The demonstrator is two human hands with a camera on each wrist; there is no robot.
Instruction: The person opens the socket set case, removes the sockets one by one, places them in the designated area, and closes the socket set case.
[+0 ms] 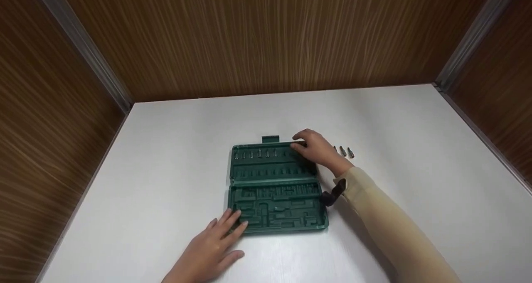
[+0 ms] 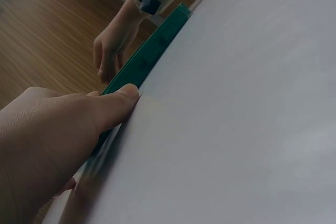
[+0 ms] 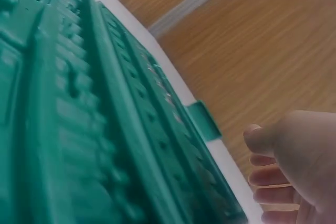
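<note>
Nearest, left hand (image 1: 214, 243) laid flat on the white table (image 1: 415, 150), fingers spread and straight, fingertips pressing the near left corner of the open green tool case (image 1: 274, 187). Case lying opened flat at the middle of the table, moulded slots facing up, a row of small metal bits (image 1: 255, 153) seated in its far half. Right hand (image 1: 318, 148) in a beige sleeve (image 1: 386, 220) at the case's far right corner, fingers curled over the edge; whether pinching anything, cannot tell. Three loose metal bits (image 1: 343, 151) just right of that corner. Green latch tab (image 1: 270, 139) on the case's far edge. Beyond, wood-grain walls (image 1: 266, 38).
</note>
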